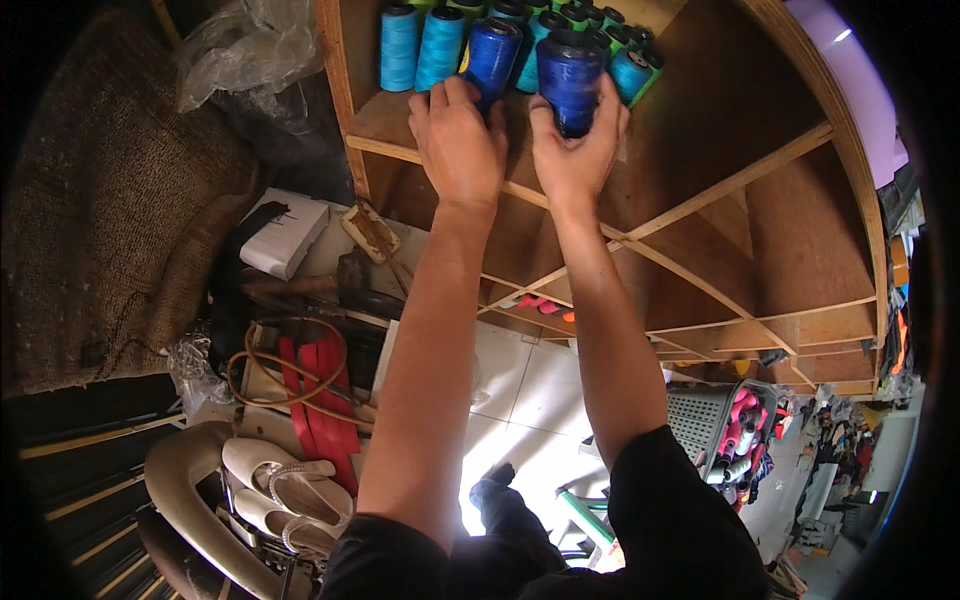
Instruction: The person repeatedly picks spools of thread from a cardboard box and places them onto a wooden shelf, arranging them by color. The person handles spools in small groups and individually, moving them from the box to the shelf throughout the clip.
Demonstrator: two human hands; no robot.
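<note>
My left hand [456, 145] is closed around the lower part of a blue thread spool [492, 52], which stands tilted at the front of the wooden shelf's [385, 118] top compartment. Beside it, my right hand [580, 155] grips a bigger dark blue thread spool [568, 75] between thumb and fingers, near the compartment's front edge. Light blue thread spools [398, 50] stand to the left of my left hand. Behind both hands are several more blue and green spools, partly hidden by the two dark ones.
Below are more wooden compartments [800, 225], one with pink and orange spools [540, 303]. A grey plastic basket [690, 415] of spools stands on the floor at right. At left lie a white box [285, 235], a hammer [352, 280], red strips [322, 400] and pale shoes [285, 480].
</note>
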